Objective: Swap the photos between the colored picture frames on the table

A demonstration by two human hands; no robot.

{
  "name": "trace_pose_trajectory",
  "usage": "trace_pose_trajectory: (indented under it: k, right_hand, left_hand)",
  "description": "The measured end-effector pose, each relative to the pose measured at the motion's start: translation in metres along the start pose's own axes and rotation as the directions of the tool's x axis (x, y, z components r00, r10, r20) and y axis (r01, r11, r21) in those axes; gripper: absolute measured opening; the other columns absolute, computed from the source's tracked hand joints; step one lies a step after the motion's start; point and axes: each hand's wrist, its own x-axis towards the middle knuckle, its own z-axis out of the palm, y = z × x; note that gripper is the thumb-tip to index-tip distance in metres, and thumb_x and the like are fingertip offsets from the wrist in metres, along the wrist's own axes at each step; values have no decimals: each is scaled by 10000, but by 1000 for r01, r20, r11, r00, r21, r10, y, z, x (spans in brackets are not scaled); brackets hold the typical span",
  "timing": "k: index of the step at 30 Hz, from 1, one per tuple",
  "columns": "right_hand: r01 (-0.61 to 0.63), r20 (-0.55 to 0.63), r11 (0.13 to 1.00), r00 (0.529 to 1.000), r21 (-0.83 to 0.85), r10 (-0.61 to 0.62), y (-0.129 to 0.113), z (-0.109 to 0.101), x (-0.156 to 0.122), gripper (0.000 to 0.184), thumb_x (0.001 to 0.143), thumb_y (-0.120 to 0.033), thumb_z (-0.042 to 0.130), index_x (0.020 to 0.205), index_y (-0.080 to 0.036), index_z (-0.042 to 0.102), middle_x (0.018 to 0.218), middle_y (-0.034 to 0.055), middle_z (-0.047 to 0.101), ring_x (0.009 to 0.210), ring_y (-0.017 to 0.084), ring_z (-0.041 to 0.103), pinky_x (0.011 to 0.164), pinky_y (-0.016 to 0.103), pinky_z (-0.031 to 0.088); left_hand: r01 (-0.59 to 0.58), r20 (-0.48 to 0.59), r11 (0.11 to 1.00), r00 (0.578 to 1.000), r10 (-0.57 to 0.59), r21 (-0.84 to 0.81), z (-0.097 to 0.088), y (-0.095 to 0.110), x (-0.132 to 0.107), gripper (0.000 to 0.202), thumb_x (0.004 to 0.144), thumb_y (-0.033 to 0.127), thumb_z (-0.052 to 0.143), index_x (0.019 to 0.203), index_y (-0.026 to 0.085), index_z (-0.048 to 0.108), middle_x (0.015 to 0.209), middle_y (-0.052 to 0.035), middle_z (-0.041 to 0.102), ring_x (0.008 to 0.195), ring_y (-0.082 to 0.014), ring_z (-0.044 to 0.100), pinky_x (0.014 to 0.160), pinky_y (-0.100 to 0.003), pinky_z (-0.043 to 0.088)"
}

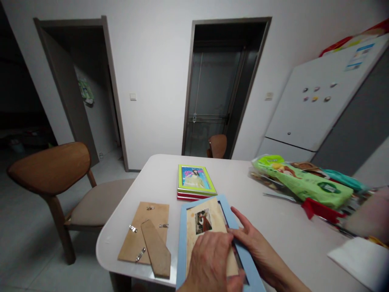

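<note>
A light blue picture frame (pixel 181 243) is at the table's front edge, tilted towards me. Inside its border lies a cream card (pixel 191 219) with a small picture of a figure in red and black, set askew so that a dark gap shows along its right side. My left hand (pixel 209 257) is closed over the lower part of the card, its fingers bent and the thumb near the card's lower right edge. Gripping the frame's right side is my right hand (pixel 253 243), its thumb by the card's edge. To the left rests the brown backing board (pixel 130 247) with metal clips and a stand leg (pixel 156 251).
A stack of picture frames, lime green (pixel 194 190) on top and red below, stands behind the blue one. On the table's right are a green package (pixel 316 184), a red item (pixel 322 211) and white paper (pixel 361 259). A wooden chair (pixel 54 166) stands left.
</note>
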Motion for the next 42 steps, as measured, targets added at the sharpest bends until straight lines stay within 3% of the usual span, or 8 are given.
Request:
trace_pose_trajectory:
  k: [6,11,23,26,29,34,39,42]
  right_hand:
    - [23,-61,912,997,-410,-53,30,-38,28,689,649,-317,484,1263,-136,229,510,-64,503,399,101,439,407,208,299]
    - [53,-112,574,963,-817,-247,54,-56,41,556,664,-326,402,1180,-119,397,577,-16,541,550,160,537,557,256,378]
    - [106,-5,309,940,-945,-340,59,-58,42,453,703,-337,385,1065,-101,522,959,129,588,828,230,559,768,348,409]
    - [212,38,384,910,-898,-413,53,-43,38,420,699,-352,410,1012,-110,549,942,121,575,827,218,550,783,343,402]
    - [299,89,621,934,-725,-346,56,-10,36,433,705,-348,425,1070,-129,500,874,73,591,651,154,559,651,292,442]
    - [187,89,924,982,-333,-166,66,49,42,569,635,-185,473,1184,-97,355,587,-51,522,446,89,471,442,211,385]
    - [256,74,964,962,76,-262,32,71,27,550,684,-251,509,1194,-169,319,679,-43,524,534,84,500,489,204,407]
    - [117,16,978,992,171,-122,21,70,13,476,692,-358,526,1108,-153,416,866,42,581,669,126,563,573,242,453]
  left_hand:
    - [362,-272,925,907,-320,117,-57,-37,-19,321,733,156,385,1053,167,413,824,-51,586,735,-171,574,669,-290,462]
    - [618,-268,754,782,-562,221,-71,-71,-59,325,758,277,399,1065,170,407,914,-65,613,805,-214,595,666,-315,462]
    - [512,-29,655,800,-600,556,-83,-75,-67,291,744,253,407,1004,184,518,930,-69,614,884,-240,547,782,-390,368]
    - [485,-26,661,817,-577,572,-83,-68,-64,290,722,244,426,982,185,540,917,-77,604,889,-255,530,797,-435,354]
    - [361,57,777,890,-452,515,-74,-62,-62,418,658,213,478,1074,179,501,1085,-103,542,1020,-267,461,879,-452,314]
    - [209,250,897,913,-322,389,-49,-69,-62,700,498,94,475,1192,168,414,1293,-110,371,1181,-296,309,964,-491,230]
    - [223,-31,970,975,-221,92,-46,-71,-47,544,646,58,390,1178,159,437,1235,-98,451,1157,-224,368,964,-423,282]
    - [327,-263,883,868,-422,-337,-46,-51,-28,352,800,190,359,1127,145,481,1148,-97,532,1086,-202,454,941,-373,329]
